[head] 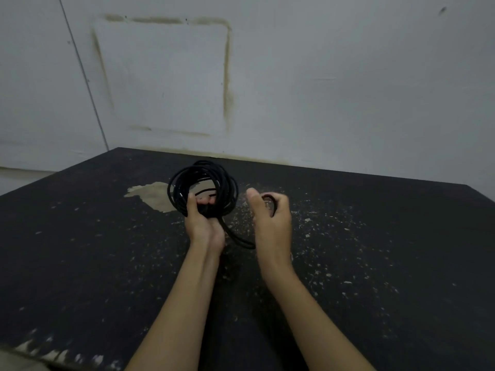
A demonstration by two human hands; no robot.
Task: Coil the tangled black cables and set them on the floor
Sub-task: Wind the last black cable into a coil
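The left hand (201, 220) is gripping the coiled black cable (203, 189) upright above the dark floor (80, 250), evidently anchoring the loops, while the right hand (270, 213) is curling round the trailing cable end (270, 198), apparently feeding another turn.

Bare, worn room: stained white wall (321, 89), scuffed black floor (80, 250).

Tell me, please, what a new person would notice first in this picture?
The eye goes first to the black cable coil, held upright in the centre by the left hand. Beside it, the right hand has its grip on the loose cable end. Behind, on the pale wall, a stained square outline stands out.
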